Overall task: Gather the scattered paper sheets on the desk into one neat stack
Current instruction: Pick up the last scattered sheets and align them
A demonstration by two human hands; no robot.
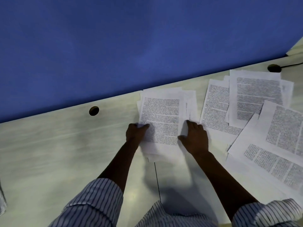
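Observation:
A loose pile of printed paper sheets lies in the middle of the pale desk, its edges uneven. My left hand grips the pile's left edge, thumb on top of the page. My right hand lies flat on the pile's right edge with straight fingers. To the right, several more printed sheets lie scattered and overlapping, with others nearer the desk's right front.
A blue partition wall runs along the desk's far edge. Two round cable holes sit near that edge, a dark cable leading from the right one. A thin seam splits the desk. More paper shows at the far left.

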